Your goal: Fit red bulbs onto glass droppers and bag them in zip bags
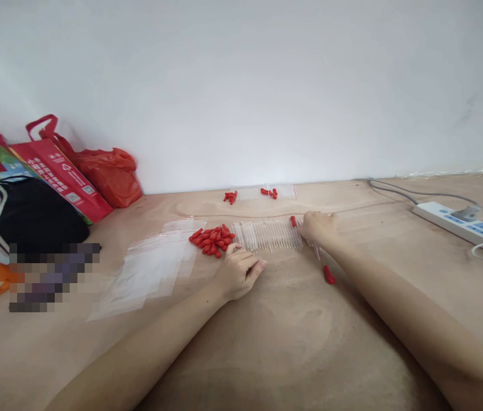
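A row of thin clear tubes (267, 235) lies across the middle of the wooden table. At its left end is a pile of red rubber bulbs (212, 240), with my left hand (240, 270) just in front, its fingers curled; whether it holds anything is hidden. My right hand (319, 226) is at the right end of the row, fingers bent down over the last tubes, their tips hidden. One red bulb (293, 221) sits at the top of the row beside my right hand. Nearer to me lies another red bulb (329, 274), with a thin tube pointing toward my right hand.
Clear zip bags (151, 265) lie overlapped on the left. Farther back, a filled clear bag (247, 193) has red bulbs on it. Red bags (108, 174) and a black bag (38, 214) stand at the left; a white power strip (463, 224) with cables lies at the right.
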